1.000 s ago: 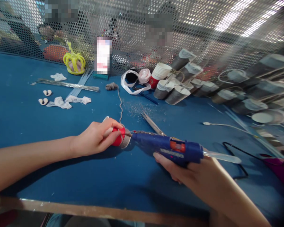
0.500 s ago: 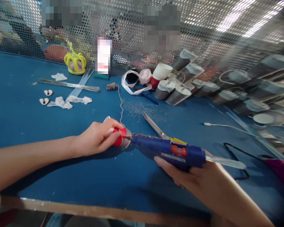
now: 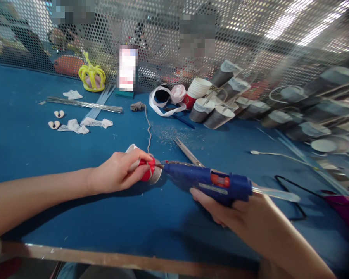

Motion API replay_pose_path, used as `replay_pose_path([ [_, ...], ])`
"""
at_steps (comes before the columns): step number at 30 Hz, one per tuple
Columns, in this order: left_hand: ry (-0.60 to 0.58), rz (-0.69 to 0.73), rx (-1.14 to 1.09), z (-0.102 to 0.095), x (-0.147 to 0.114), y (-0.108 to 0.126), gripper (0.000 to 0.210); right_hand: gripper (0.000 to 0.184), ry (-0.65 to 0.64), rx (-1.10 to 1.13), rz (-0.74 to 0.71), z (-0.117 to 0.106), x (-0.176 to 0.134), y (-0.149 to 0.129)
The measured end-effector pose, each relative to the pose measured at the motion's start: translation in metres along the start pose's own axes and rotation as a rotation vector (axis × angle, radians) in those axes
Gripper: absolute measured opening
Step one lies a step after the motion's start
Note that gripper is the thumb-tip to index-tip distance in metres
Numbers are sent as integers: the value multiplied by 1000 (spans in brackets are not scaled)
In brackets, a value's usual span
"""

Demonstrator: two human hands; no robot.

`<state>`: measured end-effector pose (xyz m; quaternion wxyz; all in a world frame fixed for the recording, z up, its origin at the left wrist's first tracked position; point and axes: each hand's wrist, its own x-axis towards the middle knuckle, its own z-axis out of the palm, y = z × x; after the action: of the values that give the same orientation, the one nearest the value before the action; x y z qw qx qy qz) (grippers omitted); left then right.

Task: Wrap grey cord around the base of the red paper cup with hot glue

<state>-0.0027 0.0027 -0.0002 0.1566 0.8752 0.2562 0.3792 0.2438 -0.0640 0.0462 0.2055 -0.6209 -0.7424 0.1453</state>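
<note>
My left hand point(image 3: 120, 170) is closed round a red and white paper cup point(image 3: 146, 173) lying on its side, its base end facing right. Grey yarn point(image 3: 156, 175) is wound around that base end, and a strand runs from it up the table to a small yarn bundle point(image 3: 137, 106). In my right hand point(image 3: 235, 217) is a blue hot glue gun point(image 3: 203, 180) with a clear glue stick in its back. The gun's nozzle points left and meets or nearly meets the cup by the yarn edge. Scissors point(image 3: 189, 152) lie partly hidden behind the gun.
Grey-wrapped cups point(image 3: 219, 117) and a stack of paper cups point(image 3: 199, 88) stand at the back right. Metal wires point(image 3: 84, 104), lace pieces point(image 3: 97, 122) and a yellow crown-shaped basket point(image 3: 92, 77) are at the left. A perforated metal screen point(image 3: 157, 35) borders the table's far side. A white cable point(image 3: 279, 155) lies right.
The glue gun's front has shifted slightly up and right along the cup, and the cup has tilted a little in my left hand. Both hands keep their grip.
</note>
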Motion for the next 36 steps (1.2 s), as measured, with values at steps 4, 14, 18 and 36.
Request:
replay_pose_path([
  [4,-17,3,31,0,-1,1,17,47,-20,-3,25,1,-4,-1],
  [14,-6,82,101,-1,0,3,14,33,-138,22,63,-5,6,0],
  [18,-33,62,88,-2,0,3,14,28,-176,21,152,-6,10,-2],
  [36,-36,167,104,-3,1,6,10,37,-201,91,296,-8,17,-14],
])
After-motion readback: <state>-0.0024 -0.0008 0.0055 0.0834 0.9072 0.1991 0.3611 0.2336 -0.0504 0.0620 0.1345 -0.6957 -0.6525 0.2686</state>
